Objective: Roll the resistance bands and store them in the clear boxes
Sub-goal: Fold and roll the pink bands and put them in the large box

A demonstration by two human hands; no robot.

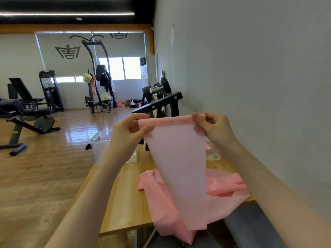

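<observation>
A wide pink resistance band (pixel 176 158) hangs in the air in front of me, its top edge folded over into a narrow first turn. My left hand (pixel 132 127) pinches the left end of that edge. My right hand (pixel 213 126) pinches the right end. The rest of the band falls onto the wooden table (pixel 123 199) in a loose heap and drapes over its near edge. A clear plastic box (pixel 102 144) stands on the table behind my left forearm. A second clear box (pixel 212 153), partly hidden by the band and my right arm, holds something pink.
A grey wall (pixel 250 68) runs close along the right side. Behind the boxes stands a black dumbbell rack (pixel 159 102). Gym benches and machines (pixel 32 108) stand on the wooden floor to the left. A dark padded seat (pixel 250 226) lies below the table edge.
</observation>
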